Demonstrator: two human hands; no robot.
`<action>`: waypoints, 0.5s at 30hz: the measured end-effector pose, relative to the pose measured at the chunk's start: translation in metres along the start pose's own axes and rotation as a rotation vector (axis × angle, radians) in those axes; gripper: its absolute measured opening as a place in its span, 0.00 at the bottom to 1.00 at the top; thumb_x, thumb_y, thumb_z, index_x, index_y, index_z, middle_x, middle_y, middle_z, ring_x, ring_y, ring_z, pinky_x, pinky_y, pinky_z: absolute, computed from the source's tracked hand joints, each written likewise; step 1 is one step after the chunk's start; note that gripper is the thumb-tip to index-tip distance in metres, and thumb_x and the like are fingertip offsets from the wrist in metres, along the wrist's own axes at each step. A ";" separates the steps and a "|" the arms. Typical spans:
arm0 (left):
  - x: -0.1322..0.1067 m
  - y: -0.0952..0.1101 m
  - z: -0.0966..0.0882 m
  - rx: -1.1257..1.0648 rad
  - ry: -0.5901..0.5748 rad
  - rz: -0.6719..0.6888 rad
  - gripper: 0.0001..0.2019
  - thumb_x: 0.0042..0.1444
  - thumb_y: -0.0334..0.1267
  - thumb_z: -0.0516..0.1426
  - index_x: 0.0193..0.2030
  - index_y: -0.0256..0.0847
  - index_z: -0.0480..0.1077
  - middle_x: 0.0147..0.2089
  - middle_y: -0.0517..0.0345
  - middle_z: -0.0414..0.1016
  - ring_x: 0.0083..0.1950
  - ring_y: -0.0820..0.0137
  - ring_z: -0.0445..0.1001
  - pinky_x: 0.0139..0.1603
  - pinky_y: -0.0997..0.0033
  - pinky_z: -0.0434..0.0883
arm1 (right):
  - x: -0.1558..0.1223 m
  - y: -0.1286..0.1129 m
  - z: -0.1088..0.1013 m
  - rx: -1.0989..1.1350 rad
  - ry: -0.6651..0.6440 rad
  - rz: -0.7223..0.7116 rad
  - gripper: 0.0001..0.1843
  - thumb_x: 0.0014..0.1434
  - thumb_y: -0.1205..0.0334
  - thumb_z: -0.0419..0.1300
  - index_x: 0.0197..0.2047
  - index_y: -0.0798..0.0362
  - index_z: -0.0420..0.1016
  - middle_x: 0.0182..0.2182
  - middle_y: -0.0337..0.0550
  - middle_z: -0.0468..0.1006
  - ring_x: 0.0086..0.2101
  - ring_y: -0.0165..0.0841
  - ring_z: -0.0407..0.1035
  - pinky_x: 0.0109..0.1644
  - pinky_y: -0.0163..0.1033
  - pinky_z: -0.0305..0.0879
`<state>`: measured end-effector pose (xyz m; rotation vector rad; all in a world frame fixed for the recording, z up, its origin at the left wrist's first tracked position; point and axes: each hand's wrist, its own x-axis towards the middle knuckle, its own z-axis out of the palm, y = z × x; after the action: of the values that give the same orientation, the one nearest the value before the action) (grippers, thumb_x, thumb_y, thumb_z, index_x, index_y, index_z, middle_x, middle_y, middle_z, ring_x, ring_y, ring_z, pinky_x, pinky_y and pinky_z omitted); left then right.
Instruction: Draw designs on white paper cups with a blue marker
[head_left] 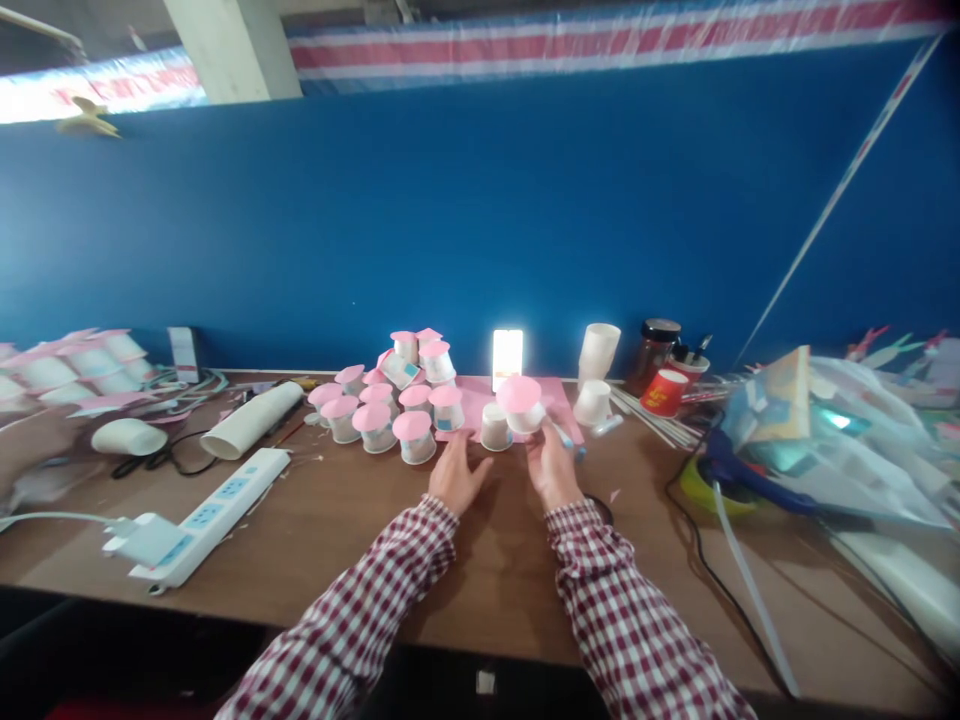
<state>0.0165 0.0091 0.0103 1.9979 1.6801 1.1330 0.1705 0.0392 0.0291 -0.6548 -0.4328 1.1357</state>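
The right hand (553, 468) is closed on the right side of a white, tapered cup capped with a flat, round pink disc (519, 402). The left hand (457, 478) is released: its thumb is spread from the fingers, and no object is seen to be gripped by it.

A plain white, tapered cup (495, 428) is located between the two hands, apparently set narrow end up. This cup is placed forward and to the right of the left hand, by whose thumb it is more closely approached. The capped cup is held just to the right of the plain cup, forward and to the left of the right palm. Its long axis is kept roughly vertical; whether its base is supported cannot be told.

A flat pink sheet (559, 396) is laid on the brown counter (337, 560) behind the hands. A brightly lit rectangular screen (508, 358) is stood upright beyond the two cups. To the left of the sheet, a group of white cups with pink discs (376, 420) is arranged, partly stacked. To the right, a separate white cup (594, 403) is placed near a red paper cup (664, 392).
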 end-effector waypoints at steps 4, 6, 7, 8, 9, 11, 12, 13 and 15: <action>-0.018 -0.023 -0.037 0.052 0.341 -0.290 0.22 0.48 0.48 0.58 0.46 0.41 0.60 0.41 0.52 0.70 0.39 0.63 0.73 0.42 0.59 0.71 | -0.004 0.000 0.003 0.006 -0.017 0.012 0.18 0.46 0.59 0.64 0.41 0.50 0.67 0.29 0.33 0.74 0.28 0.25 0.68 0.28 0.30 0.63; -0.015 -0.031 -0.050 0.101 0.425 -0.397 0.25 0.45 0.49 0.59 0.46 0.40 0.59 0.44 0.48 0.68 0.44 0.60 0.72 0.45 0.56 0.69 | -0.006 0.000 0.003 -0.015 -0.025 0.018 0.18 0.46 0.59 0.64 0.41 0.50 0.67 0.29 0.34 0.75 0.29 0.26 0.69 0.29 0.31 0.64; -0.011 -0.032 -0.054 0.123 0.419 -0.423 0.26 0.44 0.50 0.60 0.46 0.40 0.59 0.45 0.47 0.68 0.46 0.58 0.72 0.46 0.56 0.69 | -0.006 0.001 0.003 -0.023 -0.025 0.019 0.18 0.46 0.59 0.64 0.41 0.50 0.67 0.30 0.34 0.75 0.29 0.26 0.69 0.29 0.31 0.64; -0.007 -0.033 -0.056 0.140 0.405 -0.443 0.27 0.43 0.50 0.60 0.46 0.39 0.58 0.47 0.45 0.67 0.47 0.56 0.71 0.46 0.55 0.68 | -0.006 0.001 0.003 -0.026 -0.024 0.018 0.19 0.46 0.59 0.64 0.41 0.50 0.67 0.30 0.34 0.75 0.29 0.26 0.69 0.29 0.31 0.65; -0.001 -0.033 -0.057 0.148 0.382 -0.463 0.28 0.43 0.51 0.60 0.47 0.39 0.58 0.48 0.43 0.67 0.49 0.53 0.70 0.47 0.53 0.67 | -0.006 0.002 0.003 -0.023 -0.023 0.016 0.19 0.46 0.59 0.65 0.41 0.50 0.66 0.30 0.34 0.74 0.29 0.26 0.69 0.29 0.31 0.65; 0.009 -0.031 -0.055 0.133 0.344 -0.509 0.30 0.42 0.51 0.61 0.49 0.39 0.56 0.49 0.40 0.67 0.52 0.50 0.69 0.48 0.51 0.66 | -0.007 0.002 0.003 -0.017 -0.029 0.009 0.19 0.46 0.59 0.65 0.42 0.49 0.66 0.29 0.33 0.74 0.29 0.26 0.70 0.29 0.31 0.65; 0.012 -0.030 -0.053 0.119 0.333 -0.528 0.31 0.41 0.51 0.61 0.49 0.39 0.56 0.49 0.39 0.68 0.52 0.48 0.68 0.48 0.50 0.66 | -0.007 0.001 0.003 -0.020 -0.033 0.007 0.19 0.46 0.59 0.64 0.42 0.49 0.66 0.29 0.33 0.74 0.29 0.26 0.70 0.29 0.31 0.65; 0.014 -0.029 -0.051 0.109 0.330 -0.542 0.32 0.41 0.51 0.61 0.50 0.39 0.56 0.49 0.38 0.68 0.53 0.47 0.68 0.47 0.49 0.65 | -0.007 0.001 0.003 -0.028 -0.036 0.007 0.19 0.46 0.59 0.64 0.42 0.49 0.66 0.29 0.33 0.74 0.29 0.26 0.70 0.29 0.31 0.65; 0.012 -0.027 -0.049 0.105 0.327 -0.547 0.34 0.40 0.52 0.62 0.51 0.40 0.56 0.49 0.37 0.68 0.53 0.46 0.68 0.46 0.47 0.65 | -0.007 0.000 0.003 -0.048 -0.035 0.014 0.18 0.47 0.58 0.64 0.42 0.49 0.66 0.29 0.33 0.75 0.29 0.26 0.70 0.29 0.31 0.65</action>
<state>-0.0373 0.0149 0.0288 1.3061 2.2973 1.2164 0.1658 0.0332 0.0312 -0.6810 -0.4872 1.1550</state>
